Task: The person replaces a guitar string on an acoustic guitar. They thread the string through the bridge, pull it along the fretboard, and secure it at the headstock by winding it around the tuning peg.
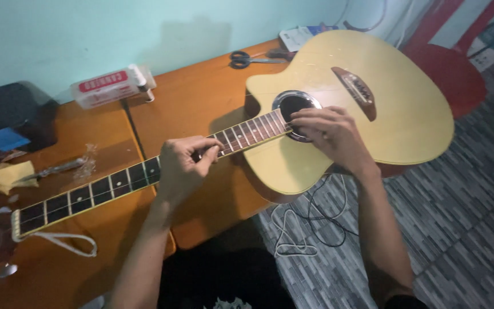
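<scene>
An acoustic guitar point(407, 109) with a pale yellow top lies flat across an orange wooden table point(201, 97), its dark fretboard point(81, 197) running to the lower left. My left hand point(181, 166) rests on the neck about midway, thumb and forefinger pinched together on something too small to make out. My right hand point(330, 134) lies on the guitar top at the edge of the sound hole point(294, 104), fingers curled at the end of the fretboard. The brown bridge point(357, 91) sits beyond it.
Black scissors point(247, 59) lie on the table behind the guitar. A white and red box point(110, 87) stands against the wall, a black case point(12, 114) at left. A tool point(52, 170) and yellow cloth point(1, 176) lie left. Cables point(304, 223) trail on the grey floor; a red chair point(453, 68) stands right.
</scene>
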